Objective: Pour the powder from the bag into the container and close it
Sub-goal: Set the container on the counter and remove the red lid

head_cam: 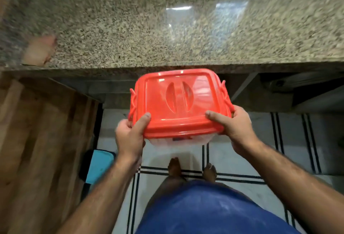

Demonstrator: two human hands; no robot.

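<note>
A clear plastic container with a red lid (178,103) hangs in the air just in front of the counter edge, above the floor. The lid sits on it and red latches stick out at both sides. My left hand (130,135) grips its near left corner with the thumb on top of the lid. At the near right corner my right hand (232,124) grips it the same way, thumb on the lid. A blurred pale bag-like thing (40,50) lies on the counter at the far left; what it is I cannot make out.
The speckled granite counter (167,29) spans the upper half of the view. A wooden cabinet (37,150) stands at the left. Below are white floor tiles with black lines (279,150), a blue mat (100,165), my bare feet and blue shorts.
</note>
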